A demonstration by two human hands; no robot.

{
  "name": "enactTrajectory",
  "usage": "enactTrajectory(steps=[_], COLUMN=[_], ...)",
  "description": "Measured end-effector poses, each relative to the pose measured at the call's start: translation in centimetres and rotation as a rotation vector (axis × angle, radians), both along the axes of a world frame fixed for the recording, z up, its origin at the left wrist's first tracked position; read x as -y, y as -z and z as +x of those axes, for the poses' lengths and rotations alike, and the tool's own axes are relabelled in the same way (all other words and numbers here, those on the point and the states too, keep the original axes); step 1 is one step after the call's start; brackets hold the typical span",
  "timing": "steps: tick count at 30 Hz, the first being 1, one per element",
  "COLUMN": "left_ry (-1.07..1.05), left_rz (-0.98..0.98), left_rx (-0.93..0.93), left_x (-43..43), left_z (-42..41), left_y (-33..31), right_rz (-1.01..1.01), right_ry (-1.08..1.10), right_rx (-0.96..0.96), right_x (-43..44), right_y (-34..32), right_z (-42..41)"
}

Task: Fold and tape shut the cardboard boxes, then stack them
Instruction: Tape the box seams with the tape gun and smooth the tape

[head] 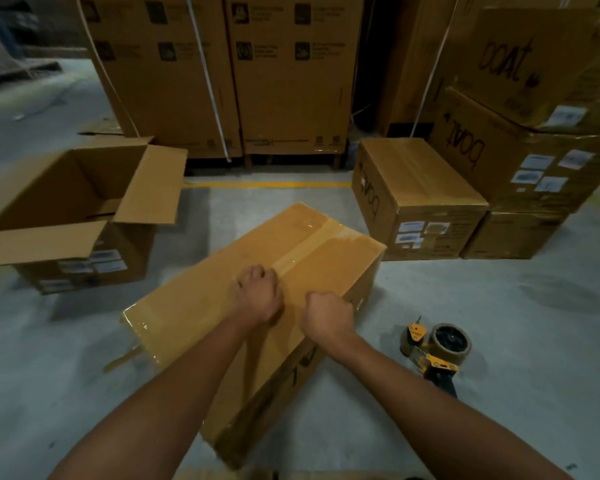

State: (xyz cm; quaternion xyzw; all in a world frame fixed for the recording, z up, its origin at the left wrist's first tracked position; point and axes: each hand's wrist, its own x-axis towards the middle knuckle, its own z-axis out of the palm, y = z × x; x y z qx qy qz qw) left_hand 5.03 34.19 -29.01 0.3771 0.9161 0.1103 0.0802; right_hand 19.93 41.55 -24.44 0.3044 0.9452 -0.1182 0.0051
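The word "boat" is showing in dark slanted letters on the top carton [520,64] of the stack at the floor's far right corner. The carton under it [492,157] is carrying the same word upside down. The sealed box [420,188] just beside that stack is bearing "boat" turned on end on its left side. White labels [541,171] are sticking to these cartons and to the open box [80,265] at the floor's left edge, their print too blurred to read. Dark lettering is showing only in part on the near side of the middle box [302,365], unreadable.
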Motion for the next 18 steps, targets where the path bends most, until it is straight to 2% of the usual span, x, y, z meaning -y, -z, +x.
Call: enactTrajectory(steps=[4, 8, 13, 18], left_ry=[0.033, -0.004, -0.009, 0.049], left_rz=[0.001, 0.031, 0.024, -0.003], left_rx=[0.027, 0.011, 0.000, 0.017], left_x=[-5.0, -9.3, -11.0, -10.5], left_z=[1.8, 1.9, 1.5, 2.5], left_y=[0.6, 1.5, 2.2, 1.7], right_rz=[0.115, 0.211, 0.037, -0.036], right_ry=[0.035, 0.102, 0.133, 0.229], right_rx=[-0.061, -0.041, 0.005, 0.035], right_x=[-7.4, -14.6, -21.1, -20.3], right_y=[2.2, 3.8, 5.0, 3.8], right_z=[-1.5, -3.6, -5.5, -4.7])
